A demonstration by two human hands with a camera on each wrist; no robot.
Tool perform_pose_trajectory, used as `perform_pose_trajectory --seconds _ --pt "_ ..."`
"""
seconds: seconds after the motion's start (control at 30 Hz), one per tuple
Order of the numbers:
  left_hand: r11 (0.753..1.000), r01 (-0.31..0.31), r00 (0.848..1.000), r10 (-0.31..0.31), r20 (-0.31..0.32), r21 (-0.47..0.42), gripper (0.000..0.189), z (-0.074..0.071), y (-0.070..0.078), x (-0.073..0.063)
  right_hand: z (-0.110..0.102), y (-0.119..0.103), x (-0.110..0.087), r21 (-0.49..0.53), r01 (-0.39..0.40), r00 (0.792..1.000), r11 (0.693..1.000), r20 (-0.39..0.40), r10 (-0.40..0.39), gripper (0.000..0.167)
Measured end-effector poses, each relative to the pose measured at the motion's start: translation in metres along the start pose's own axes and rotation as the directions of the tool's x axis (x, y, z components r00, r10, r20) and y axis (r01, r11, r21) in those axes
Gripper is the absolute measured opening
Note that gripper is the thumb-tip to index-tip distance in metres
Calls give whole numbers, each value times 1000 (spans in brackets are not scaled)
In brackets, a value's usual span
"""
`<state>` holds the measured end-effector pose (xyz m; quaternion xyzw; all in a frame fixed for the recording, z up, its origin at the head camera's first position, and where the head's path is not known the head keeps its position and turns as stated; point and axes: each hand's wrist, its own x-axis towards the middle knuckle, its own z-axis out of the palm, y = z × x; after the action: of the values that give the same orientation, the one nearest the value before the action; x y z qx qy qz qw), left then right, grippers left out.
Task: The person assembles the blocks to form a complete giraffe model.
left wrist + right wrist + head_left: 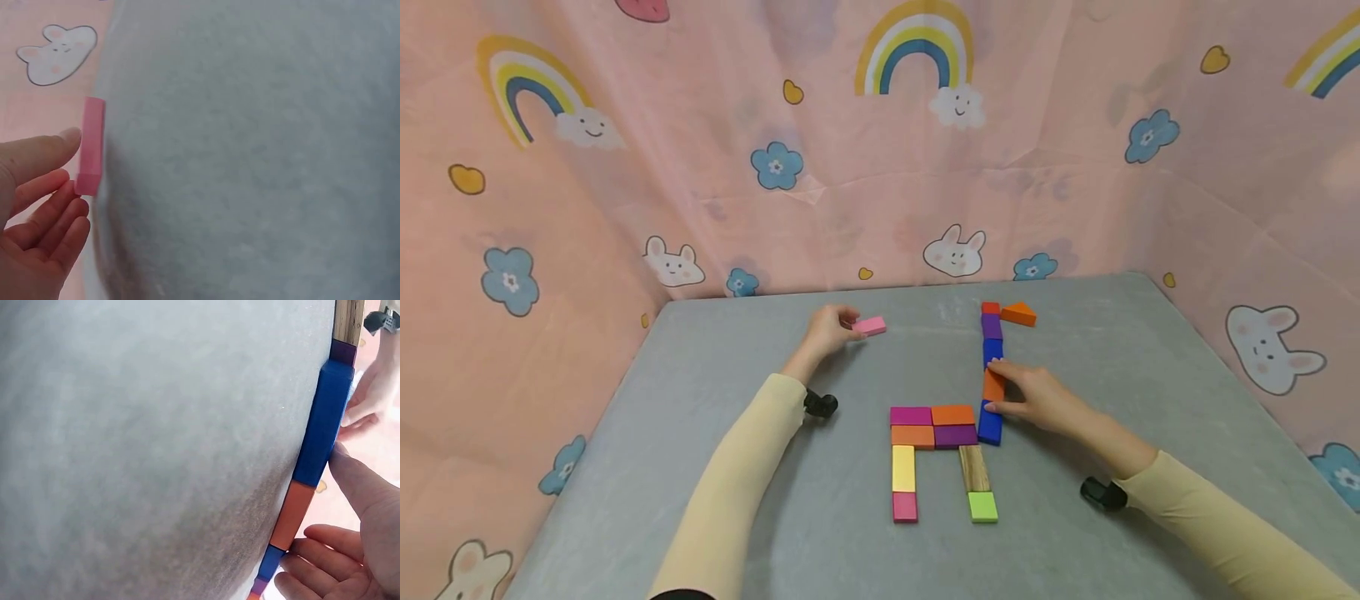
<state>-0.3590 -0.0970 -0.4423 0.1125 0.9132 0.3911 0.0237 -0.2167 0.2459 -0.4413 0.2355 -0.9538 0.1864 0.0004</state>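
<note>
My left hand [829,332] pinches a pink block [869,326] at the back left of the table; in the left wrist view the thumb lies along one side of it. My right hand [1045,398] touches a straight row of blocks from its right side. Its forefinger and thumb spread across the orange block [993,385], near a blue block [990,423] and another blue block [992,350]. A purple block [992,326] and a red block [990,307] make up the row's far end. Beside that end lies an orange triangular block [1018,314].
Left of the row's near end, magenta [911,415], orange [952,414] and purple [956,436] blocks lie together. Two legs extend toward me, one ending in a pink-red block [905,507], the other in a green block [982,507]. A patterned pink curtain [850,208] surrounds the grey table [685,433].
</note>
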Motion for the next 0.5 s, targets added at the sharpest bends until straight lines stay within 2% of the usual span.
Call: perform_pose_trajectory --seconds 0.27,0.5 --pt "998 -24 999 26 -29 60 30 7 -6 -1 0 -1 0 7 16 1000 1000 -7 -16 66" --pt "997 -15 999 18 -31 71 28 8 -4 0 2 0 0 16 2 1000 1000 -12 -1 67"
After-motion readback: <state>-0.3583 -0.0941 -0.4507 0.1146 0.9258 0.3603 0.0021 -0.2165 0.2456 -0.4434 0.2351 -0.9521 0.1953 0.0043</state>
